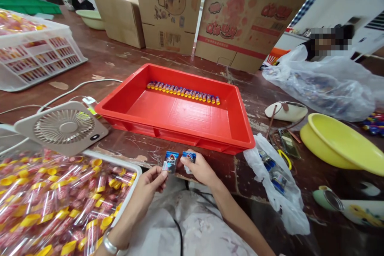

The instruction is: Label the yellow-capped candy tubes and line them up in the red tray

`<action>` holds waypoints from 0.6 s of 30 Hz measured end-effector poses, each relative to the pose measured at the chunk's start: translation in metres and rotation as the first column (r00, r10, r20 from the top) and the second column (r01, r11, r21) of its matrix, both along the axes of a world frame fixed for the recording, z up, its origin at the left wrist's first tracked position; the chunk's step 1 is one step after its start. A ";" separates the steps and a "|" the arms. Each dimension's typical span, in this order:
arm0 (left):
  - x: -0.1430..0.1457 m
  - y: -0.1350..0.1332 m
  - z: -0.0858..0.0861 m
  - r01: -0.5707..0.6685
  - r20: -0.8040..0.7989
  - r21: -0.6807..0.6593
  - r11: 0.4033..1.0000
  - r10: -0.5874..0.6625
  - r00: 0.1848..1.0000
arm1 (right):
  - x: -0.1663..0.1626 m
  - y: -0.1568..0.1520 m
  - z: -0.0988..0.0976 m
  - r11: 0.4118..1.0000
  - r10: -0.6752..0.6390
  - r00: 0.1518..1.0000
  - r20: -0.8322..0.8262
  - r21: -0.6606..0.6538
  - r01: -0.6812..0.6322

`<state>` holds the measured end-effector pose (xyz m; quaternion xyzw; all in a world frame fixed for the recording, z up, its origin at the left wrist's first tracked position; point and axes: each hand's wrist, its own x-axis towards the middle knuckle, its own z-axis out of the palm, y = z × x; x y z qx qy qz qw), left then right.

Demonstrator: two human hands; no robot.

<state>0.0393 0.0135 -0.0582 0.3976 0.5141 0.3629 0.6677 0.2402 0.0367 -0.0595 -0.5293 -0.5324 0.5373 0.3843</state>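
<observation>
My left hand [154, 178] pinches a small flat blue printed packet [171, 161] between thumb and fingers. Just beside it, my right hand [199, 168] grips another blue printed packet [189, 155], partly covered by the thumb. Whether that one is a single packet or several, I cannot tell. Both hands are over the near table edge, in front of a red plastic tray [180, 140]. Inside the tray, along its far wall, lies a row of small tubes [184, 93] with blue wrapping and yellow caps.
A white crate of yellow-capped clear tubes [60, 196] stands at the left, below a small fan [69, 126]. To the right are a plastic bag of blue packets [273, 180], a yellow basin [333, 140] and a flask [357, 208]. Cardboard boxes [240, 20] stand behind; a person sits far right.
</observation>
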 end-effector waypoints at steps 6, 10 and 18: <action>0.003 0.000 0.002 -0.008 0.174 -0.171 0.985 0.038 0.984 | -0.004 0.004 -0.009 0.990 -0.139 0.990 0.024 -0.019 0.139; 0.006 -0.001 -0.004 -0.002 0.187 -0.189 0.982 0.038 0.982 | -0.004 0.002 -0.010 0.959 -0.270 0.913 0.306 -0.002 0.284; 0.013 -0.011 -0.002 -0.004 0.111 -0.113 0.994 0.016 0.994 | 0.018 -0.024 0.034 0.948 -0.306 0.738 0.601 0.261 0.181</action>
